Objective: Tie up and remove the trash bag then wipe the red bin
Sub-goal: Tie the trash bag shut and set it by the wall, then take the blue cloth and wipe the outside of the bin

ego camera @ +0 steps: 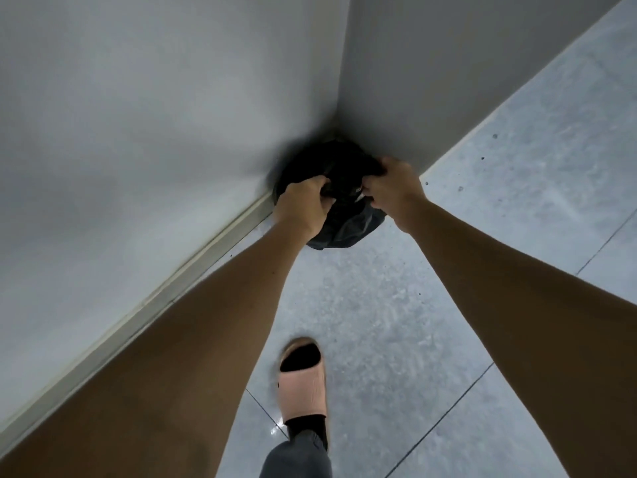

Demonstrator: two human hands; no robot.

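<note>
A black trash bag [348, 225] sits in the corner where two grey walls meet, draped over a bin whose red body is hidden from me. My left hand [303, 205] grips the bag's gathered rim on the left side. My right hand [393, 188] grips the rim on the right side. The two hands are close together above the bag's mouth, pinching black plastic between the fingers. The bag's opening is dark and its contents cannot be made out.
Grey walls [155, 115] close in on the left and behind the bag, with a pale skirting board [144, 301] along the floor. Light tiled floor [499, 219] stretches right. My foot in a pink slipper [303, 381] stands below the bag.
</note>
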